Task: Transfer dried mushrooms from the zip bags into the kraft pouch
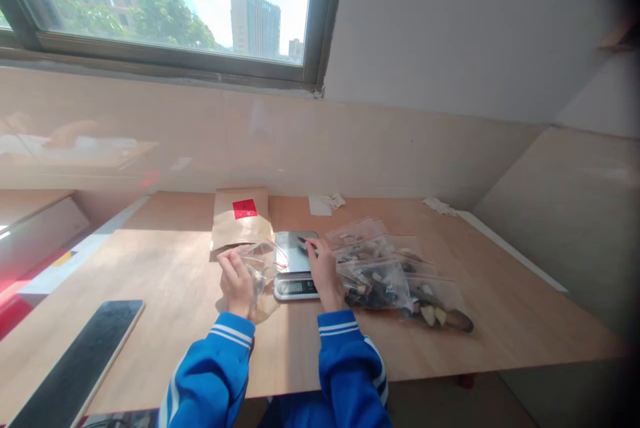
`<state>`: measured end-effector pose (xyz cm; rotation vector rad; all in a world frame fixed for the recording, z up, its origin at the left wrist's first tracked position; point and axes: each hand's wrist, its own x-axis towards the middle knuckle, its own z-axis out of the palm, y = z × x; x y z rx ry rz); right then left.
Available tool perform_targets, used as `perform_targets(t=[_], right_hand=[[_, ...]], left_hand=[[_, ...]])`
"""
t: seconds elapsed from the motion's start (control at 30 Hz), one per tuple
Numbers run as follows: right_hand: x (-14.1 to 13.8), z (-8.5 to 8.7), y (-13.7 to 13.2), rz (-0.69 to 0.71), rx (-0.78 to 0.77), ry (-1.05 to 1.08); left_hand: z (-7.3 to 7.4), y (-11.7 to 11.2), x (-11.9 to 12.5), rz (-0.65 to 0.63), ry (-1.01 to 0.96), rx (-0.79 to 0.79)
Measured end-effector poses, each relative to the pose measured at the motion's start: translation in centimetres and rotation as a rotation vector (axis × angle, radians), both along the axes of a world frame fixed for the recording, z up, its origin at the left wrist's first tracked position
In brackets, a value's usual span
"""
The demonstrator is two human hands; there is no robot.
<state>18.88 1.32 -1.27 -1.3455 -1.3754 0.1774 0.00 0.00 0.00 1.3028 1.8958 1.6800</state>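
My left hand (235,283) is closed on a clear zip bag (261,265) with a red seal line, held just left of a small digital kitchen scale (295,265). My right hand (324,272) reaches over the scale's steel platform, its fingers pinched at a small dark piece on the plate; what it is stays too small to name. Both arms wear blue sleeves with white stripes. Right of the scale lie several clear zip bags (395,275) filled with dark and pale pieces.
A brown paper pouch (240,218) with a red label leans behind the scale. A dark phone (80,361) lies at the front left of the wooden table (165,268). Crumpled white paper (325,203) sits by the tiled wall, another scrap (440,207) farther right.
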Motion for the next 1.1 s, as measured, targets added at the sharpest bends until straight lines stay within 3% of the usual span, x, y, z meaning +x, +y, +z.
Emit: perform_targets(t=[0.17,0.23,0.33,0.4,0.57,0.67,0.8,0.9,1.0,1.1], right_hand=[[0.5,1.2,-0.6,-0.431,0.123,0.403],[-0.1,1.8,-1.1,-0.323,0.117,0.398],[-1.2,2.6,-2.1,0.172,0.026,0.251],[-1.6,3.0,-2.5,0.318,-0.007,0.235],[-1.2,3.1,-2.7,0.147,0.033,0.298],[-0.9,2.6,-2.4,0.124,0.013,0.245],[-0.9,1.7,-2.1,0.132,-0.028,0.085],[-1.2,1.2,-2.0,0.051,-0.044,-0.083],[-1.9,1.1,-2.2,-0.018,-0.038,-0.246],[-3.1,1.4,-2.6,0.016,-0.035,-0.325]], left_hand=[[0.0,0.0,0.1,-0.009,-0.015,-0.02],[0.0,0.0,0.1,-0.018,-0.012,-0.028],[0.0,-0.1,0.1,-0.023,-0.008,-0.032],[-0.1,-0.1,0.1,-0.017,-0.007,-0.03],[-0.1,0.0,0.0,-0.032,-0.005,-0.01],[-0.1,0.0,0.1,-0.03,-0.004,-0.012],[0.0,-0.1,0.1,-0.005,0.0,-0.032],[0.1,-0.2,0.0,0.019,-0.002,-0.054],[0.2,-0.2,-0.1,0.043,-0.011,-0.075],[0.3,-0.3,-0.1,0.05,-0.044,-0.066]])
